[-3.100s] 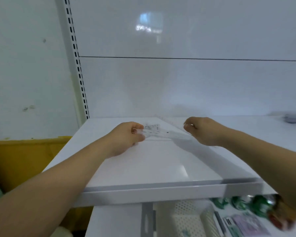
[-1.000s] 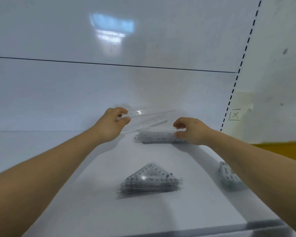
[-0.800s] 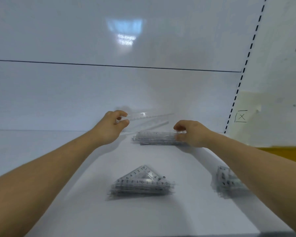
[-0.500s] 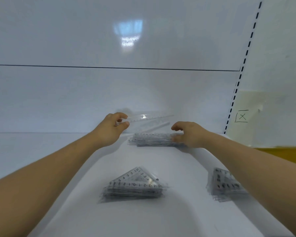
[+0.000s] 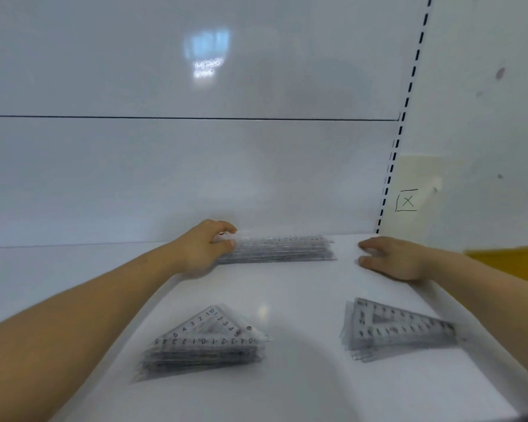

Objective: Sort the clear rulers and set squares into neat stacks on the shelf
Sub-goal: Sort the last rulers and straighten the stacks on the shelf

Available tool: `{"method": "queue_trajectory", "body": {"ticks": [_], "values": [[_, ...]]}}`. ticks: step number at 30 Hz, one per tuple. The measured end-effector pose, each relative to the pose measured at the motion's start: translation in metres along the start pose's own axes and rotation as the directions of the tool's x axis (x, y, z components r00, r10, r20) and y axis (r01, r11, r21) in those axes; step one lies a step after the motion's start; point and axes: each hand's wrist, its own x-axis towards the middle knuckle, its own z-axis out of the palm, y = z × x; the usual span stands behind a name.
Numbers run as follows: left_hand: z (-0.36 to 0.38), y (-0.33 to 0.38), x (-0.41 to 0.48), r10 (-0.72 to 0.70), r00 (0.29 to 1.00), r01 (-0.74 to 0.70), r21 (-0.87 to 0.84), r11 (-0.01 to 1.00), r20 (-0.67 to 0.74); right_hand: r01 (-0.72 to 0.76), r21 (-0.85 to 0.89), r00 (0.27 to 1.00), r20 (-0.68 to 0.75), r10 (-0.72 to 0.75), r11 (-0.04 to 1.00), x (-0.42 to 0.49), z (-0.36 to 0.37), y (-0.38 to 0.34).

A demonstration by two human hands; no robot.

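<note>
A stack of clear straight rulers (image 5: 282, 248) lies along the back of the white shelf (image 5: 302, 287). My left hand (image 5: 206, 246) pinches the left end of the top ruler, which lies on the stack. My right hand (image 5: 389, 258) rests on the shelf to the right of the stack, fingers relaxed, holding nothing. Nearer to me sit two stacks of clear set squares: an isosceles one (image 5: 206, 341) at front centre and a right-angled one (image 5: 393, 328) at front right.
The white back panel (image 5: 195, 178) rises right behind the ruler stack. A slotted upright (image 5: 393, 159) marks the shelf's right end, with a wall beyond it. Something yellow (image 5: 512, 260) shows past my right forearm.
My left hand has lowered the clear ruler from the air onto the ruler stack. My right hand has let go of the stack's right end and moved off to the right.
</note>
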Motion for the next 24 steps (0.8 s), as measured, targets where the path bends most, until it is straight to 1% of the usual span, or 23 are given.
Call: {"method": "queue_trajectory", "body": {"ticks": [2,6,9,13,18,20,22,24], "values": [[0.002,-0.001,0.001,-0.004,1.0,0.004,0.011,1.0,0.016,0.025,0.021,1.0,-0.005,-0.025,0.999,-0.001,0.004,0.002],[0.002,0.0,0.003,-0.014,1.0,0.015,-0.034,0.999,0.024,0.075,-0.004,0.997,-0.019,-0.075,0.997,0.001,0.009,-0.004],[0.005,0.0,0.003,0.007,1.0,-0.008,0.01,1.0,0.029,0.088,-0.021,0.996,-0.024,-0.089,0.996,0.003,0.011,-0.008],[0.005,-0.001,0.005,0.015,1.0,-0.015,0.013,1.0,0.019,0.1,-0.024,0.994,-0.03,-0.101,0.995,0.001,0.011,-0.011],[0.002,0.003,0.004,-0.012,0.998,0.007,0.071,0.997,0.062,0.107,-0.041,0.994,0.018,-0.106,0.993,0.001,0.008,-0.009],[-0.002,0.006,0.001,-0.023,0.998,0.017,0.105,0.994,0.056,0.103,-0.036,0.994,0.033,-0.102,0.994,0.001,0.0,-0.011],[-0.007,0.01,-0.004,-0.025,0.999,0.019,0.151,0.988,0.038,0.112,-0.034,0.994,0.004,-0.112,0.993,0.003,-0.011,-0.018],[-0.014,0.014,-0.011,-0.031,0.999,0.026,0.189,0.982,0.022,0.142,-0.049,0.988,-0.055,-0.145,0.989,0.008,-0.023,-0.032]]}}
